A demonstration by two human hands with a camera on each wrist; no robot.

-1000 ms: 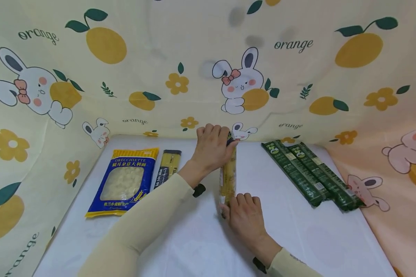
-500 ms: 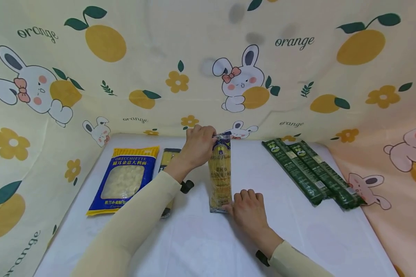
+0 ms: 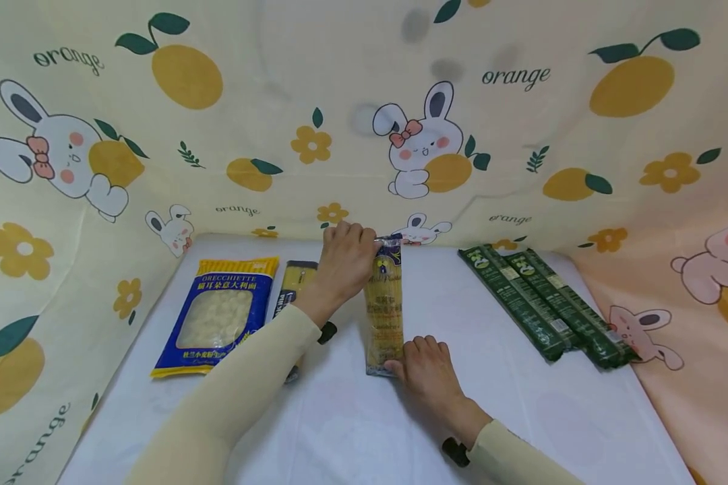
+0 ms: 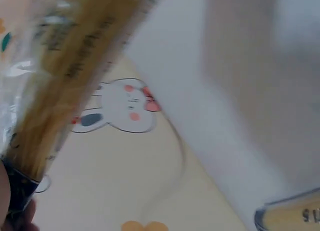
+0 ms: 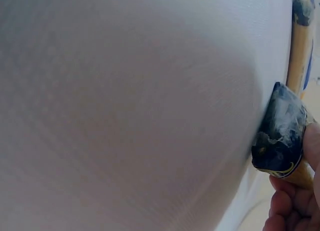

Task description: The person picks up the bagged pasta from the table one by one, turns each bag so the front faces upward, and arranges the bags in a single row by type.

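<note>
A clear pack of spaghetti [image 3: 385,303] with dark blue ends stands lengthwise at the middle of the table, its printed broad face toward me. My left hand [image 3: 347,259] grips its far end. At its near right corner, my right hand [image 3: 432,370] pinches the pack, thumb on the front. In the left wrist view the strands of the spaghetti pack [image 4: 75,71] run up from the hand. The right wrist view has its crumpled dark end [image 5: 280,131] beside the thumb and curled fingers [image 5: 295,203]. My left forearm partly hides a second pasta pack [image 3: 294,279].
A blue and yellow orecchiette bag [image 3: 215,316] lies at the left on the white table [image 3: 340,431]. Two dark green long packs [image 3: 546,306] lie slanted side by side at the right. A printed cloth [image 3: 340,81] rises behind the table and along its sides.
The spaghetti pack has turned from its narrow side to its broad face and shifted slightly left. My left hand moved left with it. Over the last half second little has moved.
</note>
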